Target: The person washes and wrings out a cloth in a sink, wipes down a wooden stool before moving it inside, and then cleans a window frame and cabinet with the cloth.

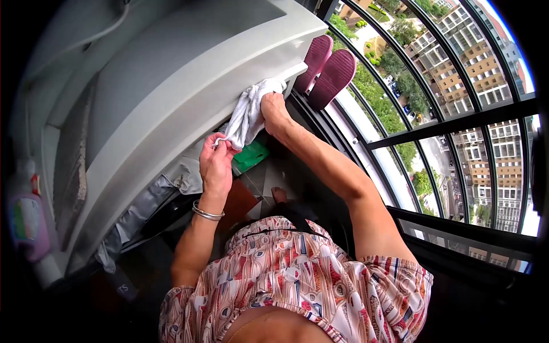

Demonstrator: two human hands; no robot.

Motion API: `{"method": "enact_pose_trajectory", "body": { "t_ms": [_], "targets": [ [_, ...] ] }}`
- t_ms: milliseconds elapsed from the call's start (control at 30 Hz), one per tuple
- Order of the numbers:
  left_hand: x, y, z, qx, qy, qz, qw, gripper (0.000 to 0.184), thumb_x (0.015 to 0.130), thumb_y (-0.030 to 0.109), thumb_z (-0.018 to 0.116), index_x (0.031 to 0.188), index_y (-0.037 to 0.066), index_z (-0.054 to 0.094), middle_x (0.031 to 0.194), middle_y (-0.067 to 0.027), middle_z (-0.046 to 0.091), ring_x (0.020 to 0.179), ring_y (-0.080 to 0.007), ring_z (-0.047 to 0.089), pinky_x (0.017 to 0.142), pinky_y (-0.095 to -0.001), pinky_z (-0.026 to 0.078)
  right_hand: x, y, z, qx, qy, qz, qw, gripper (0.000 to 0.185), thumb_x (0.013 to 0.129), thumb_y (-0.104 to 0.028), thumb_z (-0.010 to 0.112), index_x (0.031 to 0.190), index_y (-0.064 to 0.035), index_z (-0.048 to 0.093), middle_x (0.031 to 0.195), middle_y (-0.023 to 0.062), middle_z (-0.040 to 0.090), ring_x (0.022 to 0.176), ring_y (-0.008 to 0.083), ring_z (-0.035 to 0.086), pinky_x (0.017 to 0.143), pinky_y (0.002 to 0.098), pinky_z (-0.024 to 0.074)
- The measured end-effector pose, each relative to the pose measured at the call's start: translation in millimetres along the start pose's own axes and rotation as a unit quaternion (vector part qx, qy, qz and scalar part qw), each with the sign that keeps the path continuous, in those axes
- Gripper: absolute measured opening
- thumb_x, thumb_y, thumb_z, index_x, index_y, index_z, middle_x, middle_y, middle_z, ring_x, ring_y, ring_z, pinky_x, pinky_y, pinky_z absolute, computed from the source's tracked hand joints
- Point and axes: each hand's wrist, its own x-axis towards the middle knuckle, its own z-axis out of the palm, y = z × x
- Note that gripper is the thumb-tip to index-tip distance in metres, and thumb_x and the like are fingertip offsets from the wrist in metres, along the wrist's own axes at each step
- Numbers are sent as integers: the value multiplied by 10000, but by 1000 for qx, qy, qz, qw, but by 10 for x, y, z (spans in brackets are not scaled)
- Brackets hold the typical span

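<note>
A white-grey cloth (249, 114), bunched and hanging in folds, is in front of the outer edge of a white sink (171, 108). My left hand (217, 163) pinches its lower end between thumb and fingertips. Higher up and to the right, my right hand (275, 111) is closed on the cloth's upper part, its fingers largely hidden by the hand and fabric. The cloth touches or nearly touches the sink's rim; I cannot tell which.
A pair of maroon slippers (334, 77) leans upright by the window bars (440, 123) on my right. A pink bottle (31, 223) stands at the far left. Below the sink are a green item (250, 156), grey fabric (151, 197) and a brown panel (237, 203).
</note>
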Motion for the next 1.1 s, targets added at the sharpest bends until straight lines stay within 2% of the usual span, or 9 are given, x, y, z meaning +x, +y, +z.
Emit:
{"method": "enact_pose_trajectory", "body": {
  "t_ms": [67, 100, 167, 233, 467, 600, 767, 1000, 1100],
  "targets": [
    [-75, 132, -81, 4, 16, 5, 1000, 130, 913, 54, 465, 1042, 57, 468, 855, -27, 509, 810, -135, 526, 811, -339, 465, -147, -181, 43, 429, -26, 132, 893, 247, 858, -84, 376, 1011, -6, 554, 881, 128, 616, 712, 192, 592, 634, 343, 495],
    [-147, 172, -121, 2, 15, 14, 1000, 129, 912, 55, 466, 1041, 56, 466, 856, -29, 506, 803, -132, 519, 803, -331, 462, -458, -437, -43, 401, -64, 99, 908, 215, 845, -102, 413, 930, -7, 586, 799, 130, 621, 640, 206, 594, 549, 358, 484],
    [-302, 228, -237, 3, 8, 22, 1000, 129, 911, 56, 467, 1041, 55, 465, 858, -31, 503, 797, -130, 512, 795, -323, 458, 23, 608, 789, 25, -172, -311, 935, 196, 823, -114, 454, 847, 6, 607, 710, 108, 600, 644, 178, 594, 502, 323, 463],
    [-544, 258, -388, 40, 54, 23, 997, 133, 913, 72, 468, 1043, 45, 462, 860, -32, 492, 792, -126, 498, 764, -302, 446, -830, -672, 407, 280, -229, 141, 921, 222, 820, -127, 459, 863, 36, 602, 761, 97, 606, 688, 160, 580, 541, 348, 465],
    [-1110, 384, -741, 56, 189, 98, 975, 144, 915, 94, 471, 1050, 45, 463, 861, -22, 499, 768, -120, 492, 699, -273, 433, -1257, -1115, 1221, 371, -358, 207, 831, 194, 806, -142, 547, 895, 14, 621, 818, 103, 618, 673, 180, 574, 579, 334, 488],
    [-1093, 353, -626, 55, 211, 85, 972, 140, 919, 96, 469, 1049, 44, 463, 872, -27, 504, 770, -118, 497, 706, -276, 443, -1066, -842, 1262, 342, -334, 215, 851, 304, 786, -193, 610, 942, 68, 614, 854, 134, 634, 742, 220, 604, 617, 362, 486],
    [-900, 156, -279, 98, 79, 26, 992, 215, 908, 135, 511, 1091, 23, 505, 986, -70, 558, 887, -133, 544, 775, -283, 468, -781, -599, 493, 393, -228, 199, 868, 343, 813, -158, 619, 948, 153, 565, 875, 174, 620, 736, 228, 622, 631, 364, 516],
    [-668, 15, 110, 148, -42, -10, 988, 312, 926, 154, 488, 1204, 13, 492, 1180, -91, 531, 1099, -192, 512, 860, -322, 442, 7, -84, -364, 397, -49, 175, 900, 294, 825, -153, 617, 993, 85, 583, 907, 143, 632, 790, 252, 634, 711, 422, 528],
    [-749, 41, 118, 154, -50, 0, 987, 294, 921, 155, 493, 1163, -9, 525, 1162, -93, 550, 1073, -206, 536, 841, -301, 458, 303, 285, -795, 429, -62, 2, 901, 343, 854, -164, 499, 1060, 107, 543, 972, 183, 615, 900, 290, 620, 739, 439, 525]
  ]
}}
